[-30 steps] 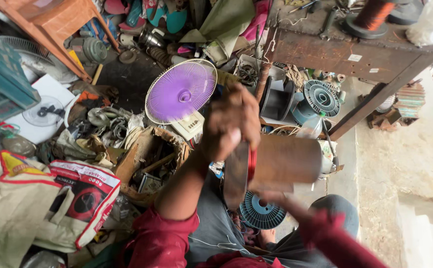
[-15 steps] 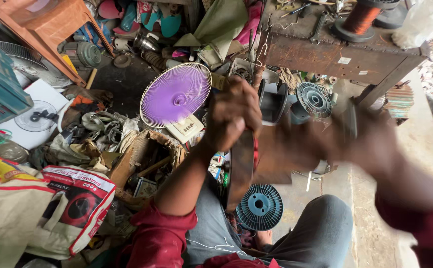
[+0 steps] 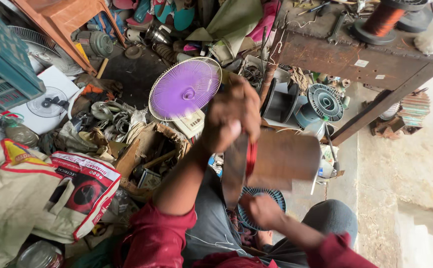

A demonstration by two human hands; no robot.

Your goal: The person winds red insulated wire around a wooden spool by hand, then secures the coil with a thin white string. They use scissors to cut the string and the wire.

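Note:
My left hand (image 3: 231,116) is raised in front of me, closed around the top of a dark flat bar (image 3: 233,173) that stands upright, with a red part (image 3: 250,159) along its side. A brown blurred block (image 3: 288,159) sits right beside the bar. My right hand (image 3: 261,211) is lower, fisted just under the block and seems to hold it from below. Both sleeves are dark red. A round blue fan grille (image 3: 277,196) lies beneath my hands, between my knees.
A purple table fan (image 3: 184,89) lies behind my left hand. Nearby are a torn cardboard box of parts (image 3: 147,149), a printed sack (image 3: 72,188), a teal crate (image 3: 3,64), an orange stool (image 3: 62,20), a rusty metal table (image 3: 355,54) with a copper wire spool (image 3: 382,17), and a grey fan part (image 3: 325,101).
My right arm was swung up to the right, blurred, half a second ago; now it is back low under the brown block. My left hand kept its grip on the bar.

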